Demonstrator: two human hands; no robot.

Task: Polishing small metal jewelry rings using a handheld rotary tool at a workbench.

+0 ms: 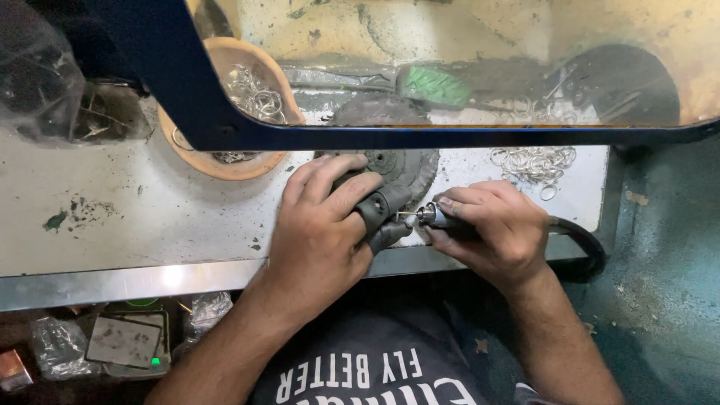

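Sitting at about seven o'clock below the bench edge, a crumpled clear plastic bag (60,346) lies beside a small grey scale (129,343) with a green light, and another clear bag (206,311) rests just to its right; a larger hazy plastic bag (37,75) fills the ten o'clock corner. At the centre, the left hand (322,225) is closed around a small workpiece (391,223), its thumb and forefinger wearing dark grimy finger covers, and what it pinches is too small to name for sure, perhaps a ring. At three o'clock from that grip, the right hand (491,229) is wrapped around a slim rotary handpiece (435,217), whose thin bit points left and meets the pinched piece between the two hands. Just beyond the fingers, at twelve o'clock, lies a dark round buffing wheel (409,166). A terracotta bowl (225,161) of silvery rings sits at eleven o'clock, and a loose heap of metal rings (534,163) lies at one o'clock on the white bench (135,202).
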